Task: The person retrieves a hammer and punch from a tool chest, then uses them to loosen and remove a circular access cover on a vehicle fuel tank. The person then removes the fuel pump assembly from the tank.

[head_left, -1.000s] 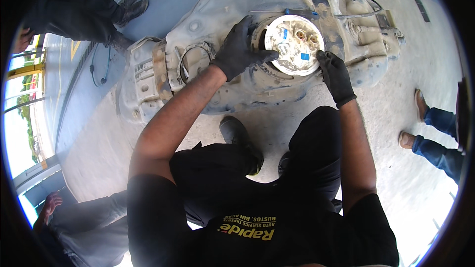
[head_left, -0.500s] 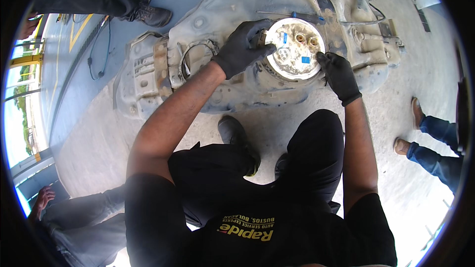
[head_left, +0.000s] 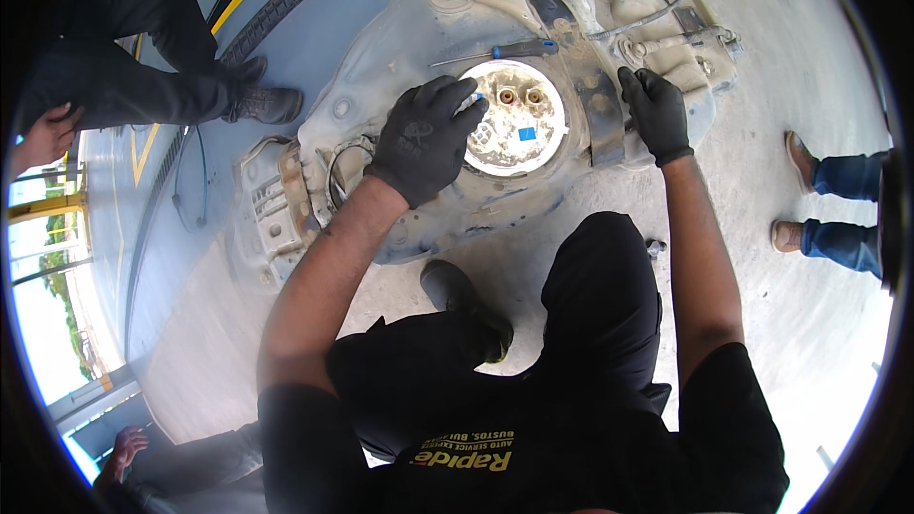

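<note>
A dirty, tan-grey fuel tank (head_left: 400,67) lies on the floor before me. Set in its top is a round white fuel pump cover (head_left: 543,124) with two brass-coloured ports and a blue patch. My left hand (head_left: 419,143), black-gloved, is at the cover's left edge, its thumb and forefinger apart; its fingertips partly overlap the rim. To the right, beyond the dark strap (head_left: 595,105), my right hand (head_left: 657,114) hovers over the tank's right part with fingers curled together. Whether something small sits in them is hidden. A screwdriver (head_left: 524,49) with a blue-and-black handle rests behind the cover.
Someone in dark trousers (head_left: 162,86) stands at the far left, and another person's jeans and brown shoes (head_left: 800,171) show at right. A seated person's grey trousers (head_left: 200,462) are at lower left. A small dark object (head_left: 655,247) lies beside my knee.
My right hand has let go of the cover's right rim and moved off to the right. My left hand stays by the left edge, its grip loosened. The whole view has shifted.
</note>
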Available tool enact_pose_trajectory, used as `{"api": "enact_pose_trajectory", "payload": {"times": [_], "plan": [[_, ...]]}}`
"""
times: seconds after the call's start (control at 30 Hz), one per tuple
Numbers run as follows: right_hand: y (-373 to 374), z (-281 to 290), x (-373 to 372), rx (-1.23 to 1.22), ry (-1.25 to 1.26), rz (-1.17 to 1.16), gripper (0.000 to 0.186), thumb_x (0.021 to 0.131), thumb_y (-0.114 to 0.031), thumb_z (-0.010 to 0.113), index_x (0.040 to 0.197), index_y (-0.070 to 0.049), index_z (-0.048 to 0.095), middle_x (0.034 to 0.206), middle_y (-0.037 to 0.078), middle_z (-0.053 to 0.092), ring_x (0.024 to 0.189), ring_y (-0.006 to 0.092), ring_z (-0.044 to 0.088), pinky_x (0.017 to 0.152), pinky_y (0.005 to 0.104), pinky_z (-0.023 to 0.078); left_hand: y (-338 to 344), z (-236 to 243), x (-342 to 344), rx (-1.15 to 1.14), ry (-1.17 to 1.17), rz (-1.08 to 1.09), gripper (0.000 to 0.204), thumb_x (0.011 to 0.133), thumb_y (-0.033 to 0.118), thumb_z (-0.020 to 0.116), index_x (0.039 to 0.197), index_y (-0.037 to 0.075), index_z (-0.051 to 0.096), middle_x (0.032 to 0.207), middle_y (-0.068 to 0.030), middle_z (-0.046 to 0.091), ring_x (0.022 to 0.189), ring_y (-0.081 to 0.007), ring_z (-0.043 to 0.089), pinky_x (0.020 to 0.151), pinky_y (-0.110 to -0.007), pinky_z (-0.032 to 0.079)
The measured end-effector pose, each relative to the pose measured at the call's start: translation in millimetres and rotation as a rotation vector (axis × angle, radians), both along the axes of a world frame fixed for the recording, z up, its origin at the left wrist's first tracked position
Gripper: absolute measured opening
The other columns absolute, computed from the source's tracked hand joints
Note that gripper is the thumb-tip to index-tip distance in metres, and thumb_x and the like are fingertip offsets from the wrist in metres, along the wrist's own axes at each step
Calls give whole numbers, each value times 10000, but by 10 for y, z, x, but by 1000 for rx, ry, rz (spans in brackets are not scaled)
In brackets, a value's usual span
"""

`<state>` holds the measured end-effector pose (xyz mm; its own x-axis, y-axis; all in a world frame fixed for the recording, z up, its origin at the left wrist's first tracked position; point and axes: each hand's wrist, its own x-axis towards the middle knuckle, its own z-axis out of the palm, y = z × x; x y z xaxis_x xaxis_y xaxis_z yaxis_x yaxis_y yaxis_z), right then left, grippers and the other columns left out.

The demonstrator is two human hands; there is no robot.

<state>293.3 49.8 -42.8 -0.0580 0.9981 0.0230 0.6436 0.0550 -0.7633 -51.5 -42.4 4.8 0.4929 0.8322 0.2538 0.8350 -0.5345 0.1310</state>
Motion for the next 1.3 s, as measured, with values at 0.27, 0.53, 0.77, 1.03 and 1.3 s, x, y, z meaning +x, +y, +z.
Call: {"api": "enact_pose_trajectory", "payload": {"times": [0.27, 0.53, 0.77, 1.03, 1.3], "plan": [[223, -268, 186, 154, -346, 34, 447, 992, -486, 559, 822, -105, 717, 830, 167, 717, 822, 392, 695, 754, 506, 543, 137, 479, 985, -452, 320, 481, 1139, 623, 701, 880, 1416, -18, 489, 1275, -244, 526, 1203, -405, 587, 997, -498, 504], [186, -344, 248, 235, -301, 44, 415, 993, -455, 556, 845, -110, 733, 829, 136, 724, 817, 350, 708, 758, 482, 560, 311, 183, 1451, -493, 382, 773, 1447, 556, 681, 916, 1564, -75, 205, 1522, -333, 285, 1456, -519, 288, 1120, -542, 430], [215, -480, 302, 357, -213, 36, 392, 984, -428, 595, 796, -101, 704, 772, 126, 699, 746, 353, 695, 703, 482, 556, 392, 150, 1475, -547, 281, 723, 1493, 549, 631, 939, 1608, -20, 112, 1569, -333, 220, 1430, -547, 314, 1134, -584, 406], [221, -423, 395, 243, -197, 151, 355, 992, -423, 555, 930, -116, 723, 921, 91, 751, 931, 311, 718, 844, 461, 557, 440, 173, 1145, -490, 160, 507, 1355, 595, 441, 966, 1575, -73, 185, 1443, -303, 369, 1323, -464, 435, 1126, -506, 406], [210, -360, 405, 194, -204, 135, 348, 993, -413, 553, 927, -118, 725, 915, 103, 750, 913, 304, 724, 832, 462, 560, 394, 389, 814, -470, -26, 322, 1198, 657, 266, 970, 1559, -83, 263, 1468, -268, 450, 1361, -373, 486, 1142, -453, 404]]}}
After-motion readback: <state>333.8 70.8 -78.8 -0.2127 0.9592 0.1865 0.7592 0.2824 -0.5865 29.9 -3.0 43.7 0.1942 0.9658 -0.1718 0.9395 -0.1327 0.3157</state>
